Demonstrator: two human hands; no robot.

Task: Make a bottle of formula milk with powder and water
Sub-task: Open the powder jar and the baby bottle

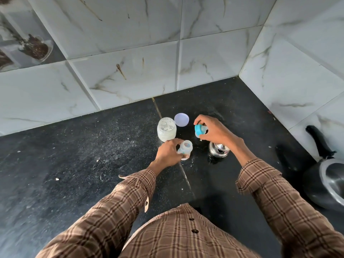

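The person stands at a dark speckled tabletop (93, 155) set into a corner of white marble-look wall tiles (130, 75). Both sleeves are brown plaid.

The left hand (168, 153) grips the clear baby bottle (185, 149) near its base, fingers curled round it; the bottle stands on the tabletop with its mouth open and uncapped. The right hand (214, 131) is raised a little beyond and to the right of the bottle, its grip clamped on the bottle's blue screw ring with the teat cover (200, 130), pinched between thumb and fingers and tilted on its side, apart from the bottle.

Just behind the left hand stands an open plastic jar (166, 131) with white powder clinging to its inside. Its round pale lid (181, 119) lies flat on the tabletop just beside the jar, on the far right of it.

Under the right wrist sits a small shiny steel pot (218, 149), partly hidden by the hand; what it holds I cannot tell. Well off to the right, by the side wall, lies a dark pressure cooker (327, 181) with its black handle (319, 141) pointing toward the tiles. White specks are scattered over the tabletop around the bottle.
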